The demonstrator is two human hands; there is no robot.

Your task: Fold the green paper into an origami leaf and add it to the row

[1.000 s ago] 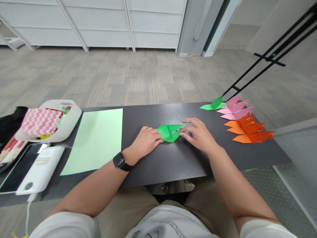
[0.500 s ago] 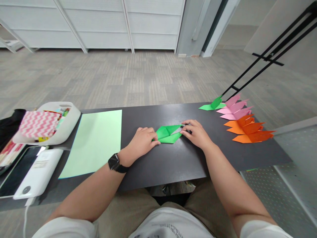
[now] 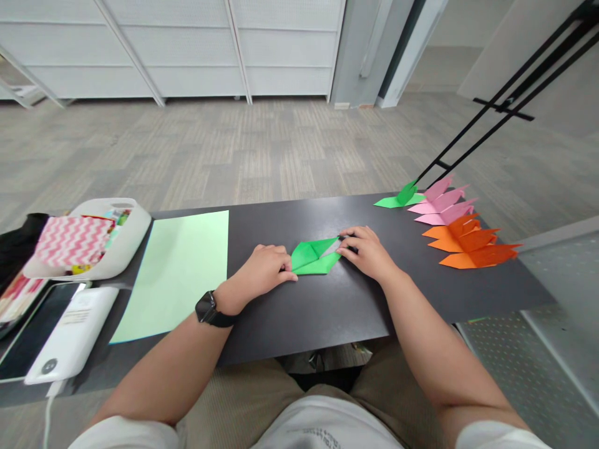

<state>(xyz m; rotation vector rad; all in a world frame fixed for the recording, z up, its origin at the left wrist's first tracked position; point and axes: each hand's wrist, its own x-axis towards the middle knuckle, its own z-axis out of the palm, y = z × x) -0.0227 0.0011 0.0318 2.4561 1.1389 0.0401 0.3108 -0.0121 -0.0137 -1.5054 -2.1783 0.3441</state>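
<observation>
A folded green paper (image 3: 309, 252) lies flat on the dark table in front of me, its creased flaps partly raised. My left hand (image 3: 269, 269), with a black watch at the wrist, is closed on the paper's left end; the fingertips are curled and partly hidden. At the other end my right hand (image 3: 362, 251) grips what looks like a pair of scissors (image 3: 331, 248). Its grey pointed blade lies over the paper's right part and points left. Fingers cover most of the dark handle.
A pale green sheet (image 3: 180, 268) lies to the left, beside a white basket (image 3: 133, 240) of supplies, a white power bank (image 3: 72, 333) and a dark-screened tablet (image 3: 32, 330). Folded green (image 3: 400, 198), pink (image 3: 444, 202) and orange cranes (image 3: 472, 249) line the right edge.
My left thumb has come off the paper's near edge, and the left hand has shifted slightly left and down. The paper has slid a little the same way. The right hand has hardly moved.
</observation>
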